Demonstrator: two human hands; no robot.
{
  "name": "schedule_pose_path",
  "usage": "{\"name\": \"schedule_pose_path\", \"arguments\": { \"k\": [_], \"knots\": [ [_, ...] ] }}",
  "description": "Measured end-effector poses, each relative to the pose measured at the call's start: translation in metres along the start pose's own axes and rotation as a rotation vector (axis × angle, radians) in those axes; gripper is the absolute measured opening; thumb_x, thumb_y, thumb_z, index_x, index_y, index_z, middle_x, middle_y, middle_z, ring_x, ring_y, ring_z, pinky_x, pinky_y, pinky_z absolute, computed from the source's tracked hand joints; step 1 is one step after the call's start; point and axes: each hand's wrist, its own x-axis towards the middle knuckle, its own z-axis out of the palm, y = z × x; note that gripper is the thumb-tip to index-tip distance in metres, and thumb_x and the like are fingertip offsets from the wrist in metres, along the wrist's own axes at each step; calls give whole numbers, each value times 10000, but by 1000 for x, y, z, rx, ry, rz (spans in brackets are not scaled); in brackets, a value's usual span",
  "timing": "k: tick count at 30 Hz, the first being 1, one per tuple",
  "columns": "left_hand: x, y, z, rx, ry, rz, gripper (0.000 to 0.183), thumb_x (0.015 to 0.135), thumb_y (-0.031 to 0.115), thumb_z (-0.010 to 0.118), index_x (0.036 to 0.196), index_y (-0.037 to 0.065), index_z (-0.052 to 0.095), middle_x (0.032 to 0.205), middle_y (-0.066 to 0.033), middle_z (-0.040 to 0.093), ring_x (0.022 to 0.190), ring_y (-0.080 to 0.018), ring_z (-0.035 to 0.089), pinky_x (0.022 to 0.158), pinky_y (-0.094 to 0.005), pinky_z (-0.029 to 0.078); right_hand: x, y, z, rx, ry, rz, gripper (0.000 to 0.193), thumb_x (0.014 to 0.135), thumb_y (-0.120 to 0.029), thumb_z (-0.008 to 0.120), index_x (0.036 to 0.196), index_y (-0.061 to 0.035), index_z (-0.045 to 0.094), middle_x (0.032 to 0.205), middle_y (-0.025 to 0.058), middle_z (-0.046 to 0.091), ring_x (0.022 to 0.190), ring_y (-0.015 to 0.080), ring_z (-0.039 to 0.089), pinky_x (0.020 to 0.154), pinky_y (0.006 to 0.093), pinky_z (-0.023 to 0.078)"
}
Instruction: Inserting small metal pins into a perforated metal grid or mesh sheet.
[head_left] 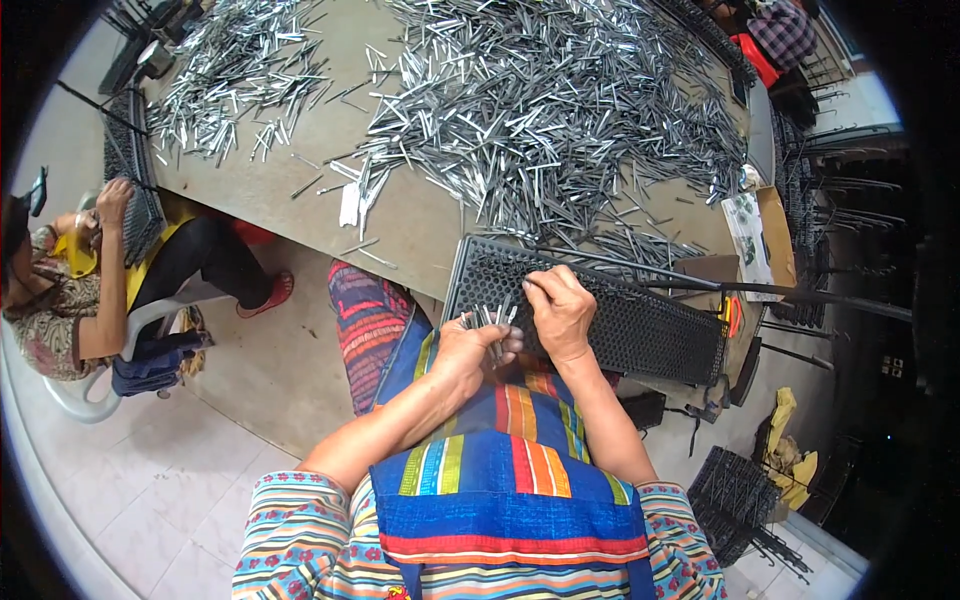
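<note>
A bunch of thin metal pieces (492,318) is held in my left hand (462,354), their ends sticking up past the thumb. Just to its right, my right hand (563,312) is closed in a pinch over a long black perforated rack (650,345). What the right fingertips hold, if anything, is too small to make out. The rack slants from the table's near edge down to the right, its left end above my lap. Many round holes cover its face, and a black rod (660,270) runs along its far side.
Loose metal pieces lie in a large heap (540,120) and a smaller heap (235,75) on the table (340,120). At left a seated co-worker (75,290) handles a similar rack (135,160). An open cardboard box (775,240) stands at right, near more black racks (735,500).
</note>
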Motion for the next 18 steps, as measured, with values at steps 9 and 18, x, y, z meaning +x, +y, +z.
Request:
{"name": "schedule_pose_path", "arguments": {
  "k": [9,18],
  "knots": [
    [-4,-2,8,20,-48,23,133,809,-33,623,938,-7,642,817,-124,685,677,-218,686,571,-318,592,-23,-4,-11,701,-393,599,125,754,-57,707,802,57,688,683,39,629,593,92,557,540,235,443],
    [-6,-18,6,93,-63,30,93,851,-18,593,934,6,629,820,-126,688,668,-213,685,551,-306,568,-29,1,-20,861,-360,862,27,790,-26,677,787,2,677,612,-24,582,460,18,433,415,184,304]
  ]
}}
